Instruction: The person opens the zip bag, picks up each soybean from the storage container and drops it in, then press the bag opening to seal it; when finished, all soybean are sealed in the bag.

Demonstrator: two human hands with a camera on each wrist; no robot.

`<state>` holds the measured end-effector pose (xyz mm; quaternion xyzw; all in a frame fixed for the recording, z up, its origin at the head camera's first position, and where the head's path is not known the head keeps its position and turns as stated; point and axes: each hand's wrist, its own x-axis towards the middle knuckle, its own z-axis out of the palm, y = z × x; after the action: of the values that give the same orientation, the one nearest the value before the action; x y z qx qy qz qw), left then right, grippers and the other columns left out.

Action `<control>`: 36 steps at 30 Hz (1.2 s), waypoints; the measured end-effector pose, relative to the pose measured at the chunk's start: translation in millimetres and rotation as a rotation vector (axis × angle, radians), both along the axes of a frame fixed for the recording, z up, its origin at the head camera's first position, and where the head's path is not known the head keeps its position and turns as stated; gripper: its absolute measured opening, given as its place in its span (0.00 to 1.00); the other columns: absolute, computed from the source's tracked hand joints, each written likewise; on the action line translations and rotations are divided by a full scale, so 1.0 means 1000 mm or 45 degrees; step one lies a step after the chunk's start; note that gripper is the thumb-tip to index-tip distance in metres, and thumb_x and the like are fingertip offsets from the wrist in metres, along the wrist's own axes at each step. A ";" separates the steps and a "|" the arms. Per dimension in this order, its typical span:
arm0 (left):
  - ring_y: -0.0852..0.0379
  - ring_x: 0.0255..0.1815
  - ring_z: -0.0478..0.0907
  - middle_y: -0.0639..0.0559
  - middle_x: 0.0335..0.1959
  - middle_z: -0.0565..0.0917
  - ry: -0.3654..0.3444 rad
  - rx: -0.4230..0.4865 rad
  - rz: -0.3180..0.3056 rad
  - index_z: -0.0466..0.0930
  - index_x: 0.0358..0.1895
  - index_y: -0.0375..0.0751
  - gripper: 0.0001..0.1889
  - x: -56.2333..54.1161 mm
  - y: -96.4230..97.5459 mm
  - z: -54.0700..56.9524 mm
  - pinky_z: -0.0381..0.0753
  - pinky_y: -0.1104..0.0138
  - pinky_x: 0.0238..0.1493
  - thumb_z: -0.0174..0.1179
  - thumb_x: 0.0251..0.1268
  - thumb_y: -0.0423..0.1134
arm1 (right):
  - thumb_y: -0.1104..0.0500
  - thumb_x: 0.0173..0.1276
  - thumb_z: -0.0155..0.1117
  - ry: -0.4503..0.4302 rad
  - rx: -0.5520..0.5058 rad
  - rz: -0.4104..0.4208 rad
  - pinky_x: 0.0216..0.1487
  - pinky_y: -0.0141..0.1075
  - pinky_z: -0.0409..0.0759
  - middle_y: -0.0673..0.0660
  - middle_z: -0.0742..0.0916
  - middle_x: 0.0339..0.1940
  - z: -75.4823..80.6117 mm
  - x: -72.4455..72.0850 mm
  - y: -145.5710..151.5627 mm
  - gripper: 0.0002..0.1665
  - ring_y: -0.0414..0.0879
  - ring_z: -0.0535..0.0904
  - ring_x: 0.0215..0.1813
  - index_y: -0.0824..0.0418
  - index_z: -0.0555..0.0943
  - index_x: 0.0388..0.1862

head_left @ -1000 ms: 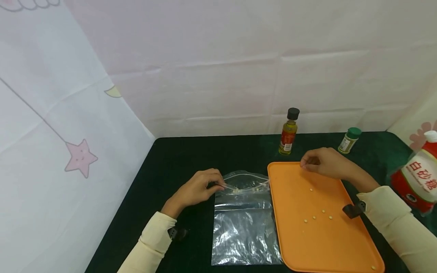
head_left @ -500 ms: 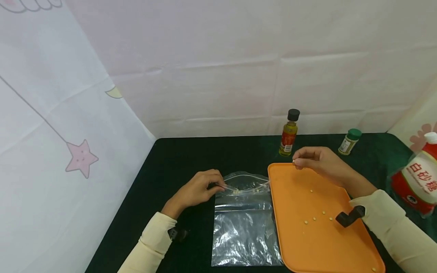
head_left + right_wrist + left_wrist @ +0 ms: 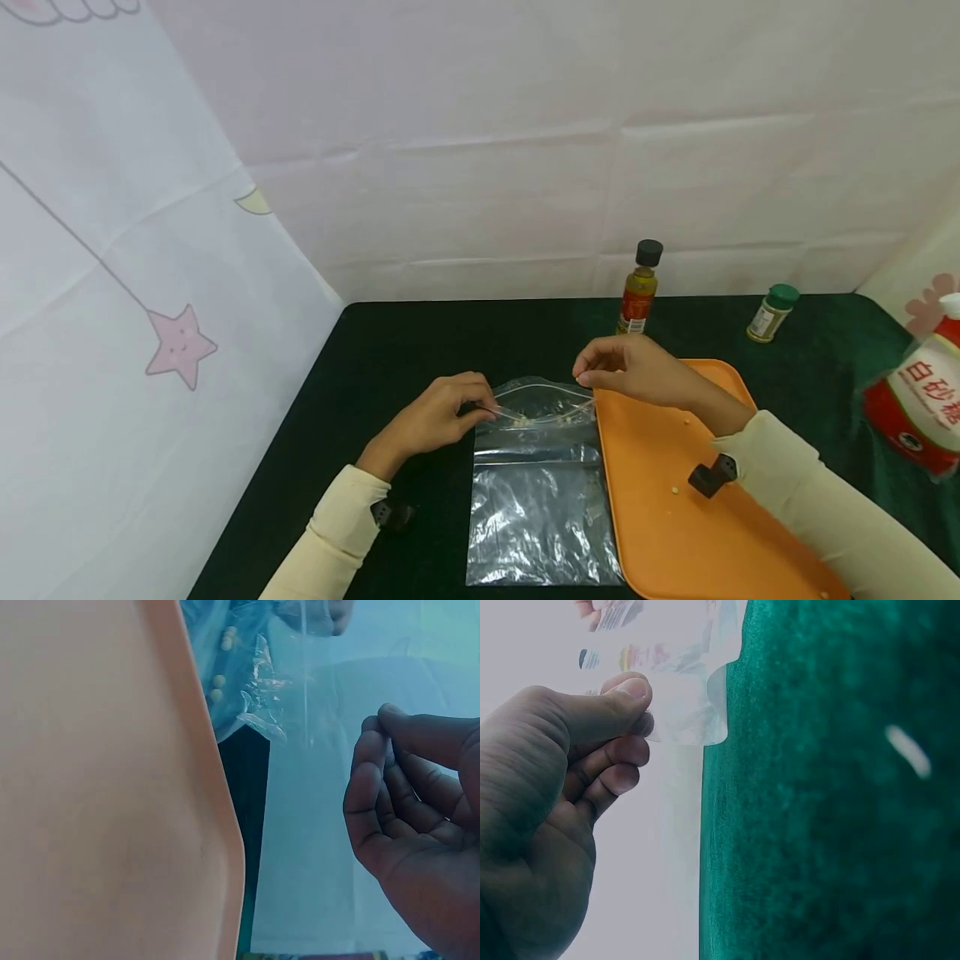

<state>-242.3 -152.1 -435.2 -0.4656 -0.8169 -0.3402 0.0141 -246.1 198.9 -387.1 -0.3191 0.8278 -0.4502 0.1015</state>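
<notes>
My left hand (image 3: 441, 414) pinches the left edge of a clear zip-top bag (image 3: 538, 517) by its parted mouth. The bag lies flat on the dark green cloth, and several pale soybeans (image 3: 218, 681) show inside near its mouth in the right wrist view. My right hand (image 3: 637, 371) hovers over the upper left corner of an orange tray (image 3: 652, 550), just right of the bag's mouth. Its thumb and index fingertips meet on a tiny pale soybean, mostly hidden by them. Loose soybeans (image 3: 674, 491) lie on the tray; my right forearm covers part of it.
Behind the tray stands an oil bottle (image 3: 638, 292) with a black cap, its base hidden by my right hand. A green-capped jar (image 3: 772, 313) stands farther right. At the right edge is a red and white sugar bag (image 3: 918, 396).
My right hand has moved left from the tray's far edge toward the bag's mouth, with the soybean at its fingertips. My left hand stays at the bag's edge.
</notes>
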 end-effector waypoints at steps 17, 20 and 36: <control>0.66 0.40 0.77 0.61 0.42 0.80 0.003 -0.017 0.006 0.86 0.43 0.43 0.04 0.001 0.001 0.002 0.80 0.71 0.42 0.66 0.67 0.33 | 0.50 0.73 0.66 0.171 0.209 -0.143 0.47 0.42 0.81 0.43 0.87 0.41 0.011 0.006 0.006 0.07 0.43 0.83 0.41 0.48 0.85 0.47; 0.66 0.40 0.77 0.61 0.42 0.80 0.004 -0.015 0.005 0.86 0.43 0.43 0.04 0.001 0.001 0.002 0.80 0.71 0.43 0.66 0.68 0.33 | 0.51 0.73 0.66 0.242 0.350 -0.263 0.43 0.41 0.81 0.43 0.87 0.39 0.018 0.000 0.022 0.06 0.42 0.81 0.38 0.48 0.86 0.45; 0.66 0.41 0.77 0.60 0.43 0.80 0.010 -0.022 0.011 0.86 0.43 0.43 0.04 0.001 0.001 0.002 0.80 0.71 0.44 0.66 0.68 0.33 | 0.68 0.67 0.66 0.260 0.909 -0.377 0.30 0.39 0.78 0.53 0.84 0.32 -0.009 -0.029 0.091 0.05 0.45 0.75 0.29 0.61 0.86 0.36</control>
<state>-240.9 -151.2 -433.3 -0.4634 -0.8218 -0.3312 0.0145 -275.0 290.4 -395.8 -0.1842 0.9750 -0.1100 0.0572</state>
